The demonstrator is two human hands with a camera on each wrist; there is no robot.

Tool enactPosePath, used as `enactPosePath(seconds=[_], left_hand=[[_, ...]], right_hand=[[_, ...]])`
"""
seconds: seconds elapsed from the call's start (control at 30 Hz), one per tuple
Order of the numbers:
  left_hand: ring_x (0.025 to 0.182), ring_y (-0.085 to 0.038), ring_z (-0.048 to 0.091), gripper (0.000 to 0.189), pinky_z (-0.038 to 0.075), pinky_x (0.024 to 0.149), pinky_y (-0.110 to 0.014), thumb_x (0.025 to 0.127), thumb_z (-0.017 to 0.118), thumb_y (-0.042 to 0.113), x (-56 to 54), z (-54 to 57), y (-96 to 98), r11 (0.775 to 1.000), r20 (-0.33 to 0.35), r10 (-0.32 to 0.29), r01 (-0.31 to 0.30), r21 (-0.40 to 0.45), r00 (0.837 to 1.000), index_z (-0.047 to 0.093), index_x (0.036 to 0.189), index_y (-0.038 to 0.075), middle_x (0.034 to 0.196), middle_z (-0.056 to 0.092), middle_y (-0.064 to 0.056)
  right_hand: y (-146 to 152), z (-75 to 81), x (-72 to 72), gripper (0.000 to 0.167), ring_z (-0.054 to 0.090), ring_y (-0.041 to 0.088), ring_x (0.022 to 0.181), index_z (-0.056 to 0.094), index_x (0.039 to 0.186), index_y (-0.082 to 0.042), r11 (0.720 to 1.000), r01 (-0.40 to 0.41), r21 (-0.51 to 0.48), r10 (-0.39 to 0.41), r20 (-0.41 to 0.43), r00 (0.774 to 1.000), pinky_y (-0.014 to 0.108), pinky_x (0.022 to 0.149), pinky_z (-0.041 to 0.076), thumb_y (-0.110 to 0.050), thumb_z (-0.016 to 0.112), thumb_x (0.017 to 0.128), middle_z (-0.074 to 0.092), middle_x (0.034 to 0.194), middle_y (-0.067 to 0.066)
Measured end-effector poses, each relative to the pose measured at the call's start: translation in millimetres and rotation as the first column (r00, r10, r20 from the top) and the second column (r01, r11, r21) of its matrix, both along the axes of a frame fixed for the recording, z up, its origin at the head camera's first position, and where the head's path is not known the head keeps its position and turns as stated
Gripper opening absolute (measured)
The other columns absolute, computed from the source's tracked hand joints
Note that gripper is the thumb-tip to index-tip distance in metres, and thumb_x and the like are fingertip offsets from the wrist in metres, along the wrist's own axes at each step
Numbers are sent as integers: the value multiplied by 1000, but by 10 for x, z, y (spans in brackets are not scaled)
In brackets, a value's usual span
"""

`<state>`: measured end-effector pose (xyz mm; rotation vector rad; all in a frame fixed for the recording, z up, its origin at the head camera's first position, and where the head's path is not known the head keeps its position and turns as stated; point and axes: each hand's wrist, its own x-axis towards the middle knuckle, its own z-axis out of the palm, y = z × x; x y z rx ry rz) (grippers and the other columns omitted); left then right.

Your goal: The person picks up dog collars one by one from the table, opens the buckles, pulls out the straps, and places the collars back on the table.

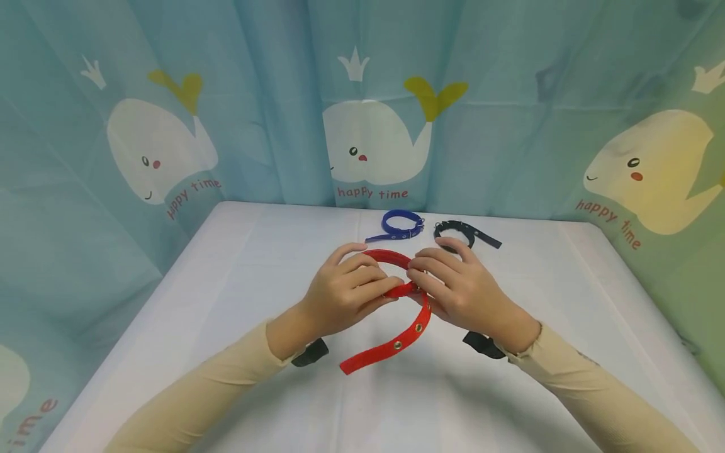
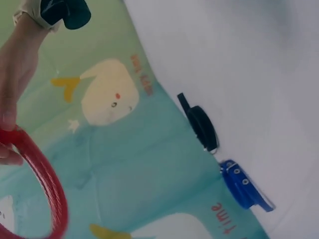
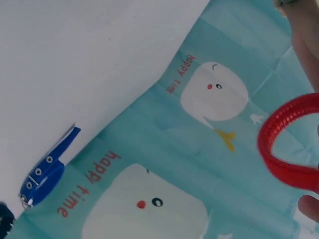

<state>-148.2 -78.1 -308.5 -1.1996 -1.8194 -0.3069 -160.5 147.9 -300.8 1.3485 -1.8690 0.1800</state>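
Both hands hold a red collar (image 1: 409, 327) above the table, its band bent into a loop with a long tail of metal eyelets hanging toward the front. My left hand (image 1: 348, 289) grips the loop's left side, fingers curled over it. On the other side my right hand (image 1: 459, 286) pinches the band by the buckle, which the fingers mostly hide. The left wrist view shows the loop's red band (image 2: 52, 194) close to the lens; in the right wrist view the red loop (image 3: 279, 134) stands at the right edge.
A blue collar (image 1: 401, 234), buckled into a ring, lies near the white table's (image 1: 255, 251) back edge. Beside it on the right is a black collar (image 1: 481, 235), also looped. Behind the table hangs a blue curtain (image 1: 272, 126) printed with whales.
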Motion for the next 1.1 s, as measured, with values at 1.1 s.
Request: enactPosePath(seconds=[1.1], left_hand=[[87, -18, 59, 25, 48, 86, -34, 74, 79, 19, 113, 189, 33, 986, 289, 150, -165, 26, 946, 68, 95, 11, 90, 68, -2]], right_hand=[[-25, 58, 1, 27, 59, 23, 73, 68, 83, -4, 995, 78, -57, -71, 112, 991, 53, 88, 46, -28, 59, 91, 67, 70, 7]])
